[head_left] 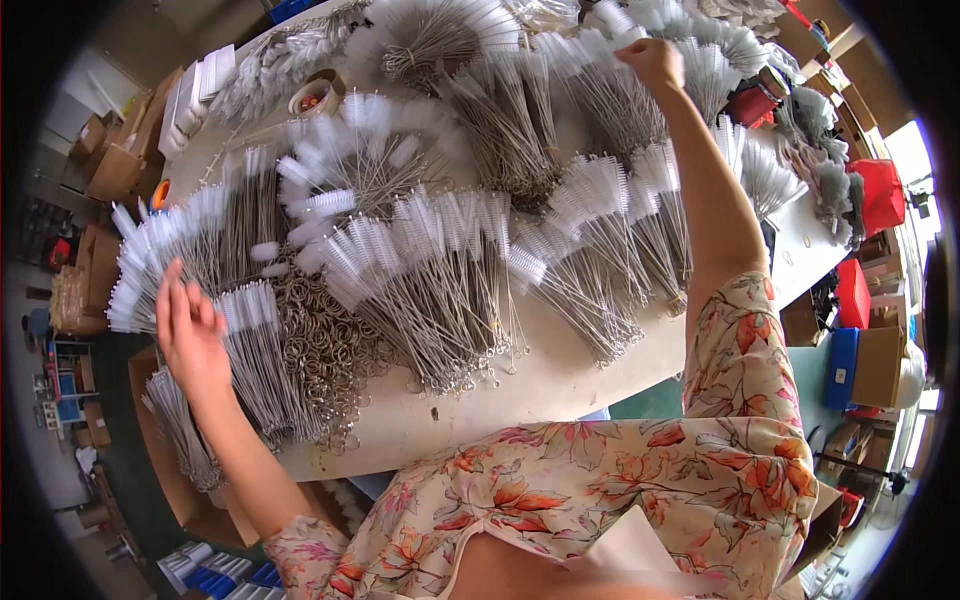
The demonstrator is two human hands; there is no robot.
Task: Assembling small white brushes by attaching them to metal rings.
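Observation:
Many twisted-wire bottle brushes with white bristle heads and looped wire ends lie in bundles over the table (560, 365). My left hand (190, 335) hovers at the left end, fingers apart and holding nothing, over a fanned bundle of brushes (165, 260). Beside it lies another bundle of brushes (255, 330). My right arm reaches to the far right, where my right hand (655, 65) is closed among white brush heads (690, 20). Whatever its curled fingers hold is hidden. A large brush bundle (440, 290) rests in the middle, with smaller brush bundles (600, 240) to its right.
A heap of metal rings (325, 345) sits between bundles near the front left. A tape roll (316, 93) with small red things inside stands at the back left. Cardboard boxes (130, 160) flank the table's left side. Red bins (880, 198) and a blue bin (842, 370) are at the right.

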